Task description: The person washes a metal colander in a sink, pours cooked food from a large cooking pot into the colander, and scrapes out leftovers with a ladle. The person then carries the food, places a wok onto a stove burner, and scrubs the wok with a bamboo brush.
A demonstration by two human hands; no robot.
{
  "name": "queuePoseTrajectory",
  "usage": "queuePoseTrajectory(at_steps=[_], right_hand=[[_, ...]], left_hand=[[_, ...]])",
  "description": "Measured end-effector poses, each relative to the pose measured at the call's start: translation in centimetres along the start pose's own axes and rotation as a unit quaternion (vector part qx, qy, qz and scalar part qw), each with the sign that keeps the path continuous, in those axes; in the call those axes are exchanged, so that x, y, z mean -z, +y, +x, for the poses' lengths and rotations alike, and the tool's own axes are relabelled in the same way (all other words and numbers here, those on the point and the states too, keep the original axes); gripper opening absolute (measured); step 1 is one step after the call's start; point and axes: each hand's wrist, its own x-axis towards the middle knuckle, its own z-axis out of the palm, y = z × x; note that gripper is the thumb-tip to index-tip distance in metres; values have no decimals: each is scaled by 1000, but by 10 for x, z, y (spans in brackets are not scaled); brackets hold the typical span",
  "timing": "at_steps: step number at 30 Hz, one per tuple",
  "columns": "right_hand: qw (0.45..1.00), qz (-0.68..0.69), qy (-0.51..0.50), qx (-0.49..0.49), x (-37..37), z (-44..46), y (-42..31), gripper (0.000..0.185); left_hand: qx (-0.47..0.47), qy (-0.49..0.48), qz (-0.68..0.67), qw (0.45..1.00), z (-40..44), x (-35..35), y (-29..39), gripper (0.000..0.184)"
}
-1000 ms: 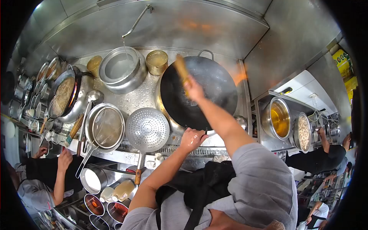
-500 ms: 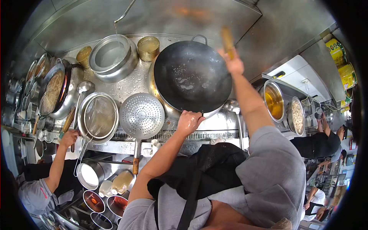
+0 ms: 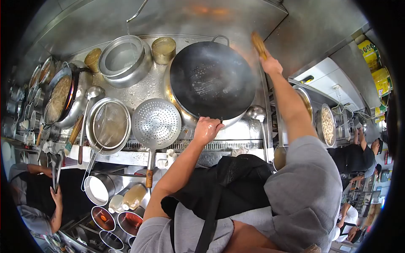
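Observation:
My left hand (image 3: 208, 130) is closed round the near handle of a large black wok (image 3: 211, 80), which sits tilted on a round metal burner stand. Small patches of water glisten in the wok's bottom. To the right of the wok, my right hand (image 3: 271, 64) grips a bamboo wok brush (image 3: 258, 45), held up off the wok near the steel back wall. A perforated strainer ladle (image 3: 156, 123) lies left of my left hand, its wooden handle pointing toward me. Right of the wok rests a ladle (image 3: 256, 113).
A running tap (image 3: 138, 10) pours into a metal pot (image 3: 143, 69). A tin can (image 3: 163, 50) stands beside it. A fine sieve (image 3: 111, 126) rests on a bowl at left. A co-worker's hand (image 3: 56, 197) holds tongs at lower left. Sliced food fills a bowl (image 3: 327, 125) at right.
My right hand has moved right and slightly down with the brush. My left hand stays on the wok handle. The co-worker at left has let go near the sieve and now holds tongs.

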Motion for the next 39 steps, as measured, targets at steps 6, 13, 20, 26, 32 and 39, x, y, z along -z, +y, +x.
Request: queuePoseTrajectory(at_steps=[6,13,20,26,32,39], right_hand=[[978,111,-171,41,-135,-74,-112,53],[861,59,-380,333,-90,-123,-8,61],[998,64,10,1,-8,-14,8,61],[956,221,-158,108,-150,-126,-127,53],[948,-4,-244,204,-85,-135,-50,65],[994,82,56,-49,-4,-19,9,56]], left_hand=[[-22,26,-23,999,-4,2,-9,21],[-33,24,-27,999,1,-1,-4,17],[-16,18,-34,999,1,-2,-5,16],[-14,-3,-44,999,3,-1,-12,22],[6,-45,-28,999,4,-1,-8,19],[12,-38,-22,999,0,1,-7,20]])
